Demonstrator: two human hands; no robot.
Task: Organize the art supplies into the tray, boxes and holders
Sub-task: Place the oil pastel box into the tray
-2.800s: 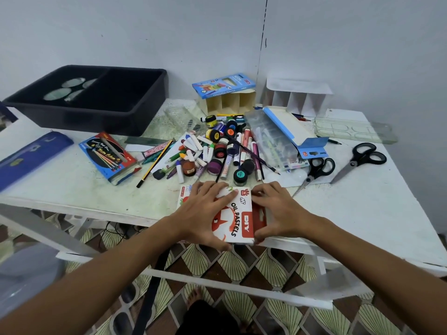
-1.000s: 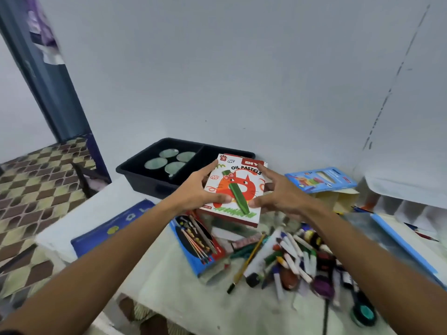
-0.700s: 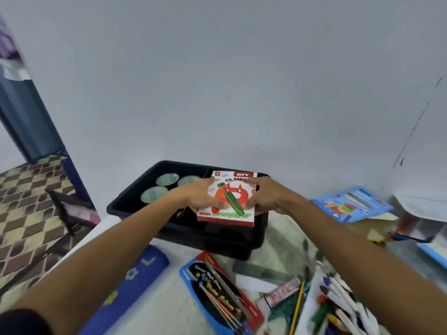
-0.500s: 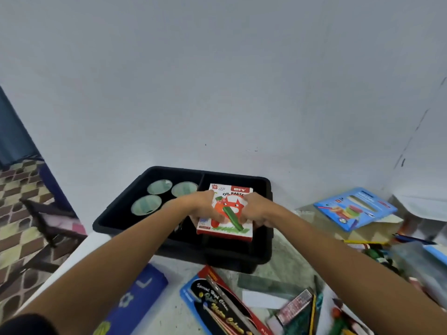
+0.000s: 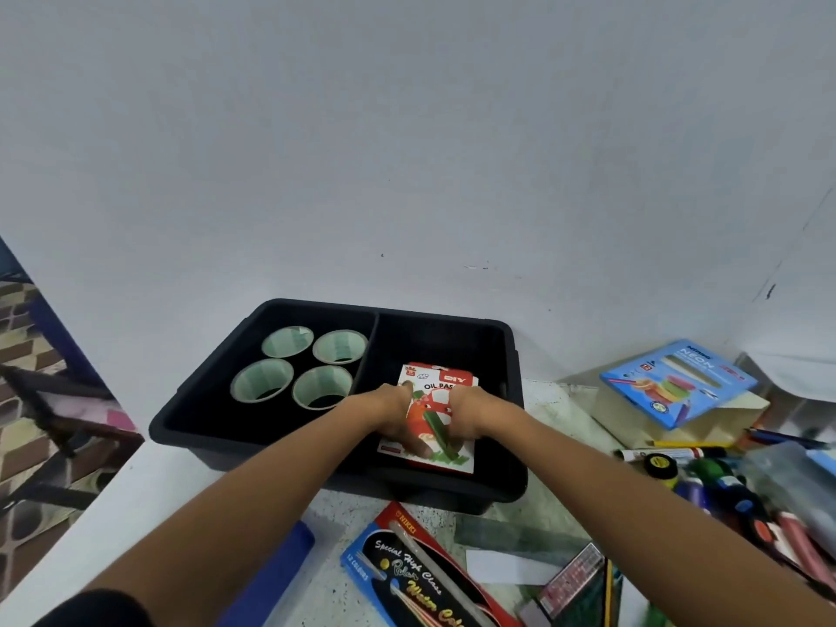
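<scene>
You hold the flat white-and-red cardboard oil pastels box (image 5: 436, 402) with both hands, inside the right compartment of the black plastic divided tray (image 5: 513, 355). Two-hand grip likely keeps the box level so it drops flat into that compartment, clear of the divider. Your left hand (image 5: 389, 411) grips the box's left edge, your right hand (image 5: 468, 416) grips its right edge. The fingers of both hands curl round the edges; the fingertips are mostly hidden under the box, so exact contact cannot be told. The box sits between the two hands, printed face up, near end over the tray's front wall region. Whether it rests on the tray floor yet: cannot tell.

The left compartment holds four pale green paper cup holders (image 5: 312, 368), upright, open side up, probably meant for pens and brushes, so the box goes right.

On the bench (image 5: 149, 481) just in front of the tray lies a blue-and-red watercolour pencil box (image 5: 407, 572), not yet put away. A blue neon crayon box (image 5: 674, 380) sits to the right on a cream cardboard organiser (image 5: 724, 418).
</scene>
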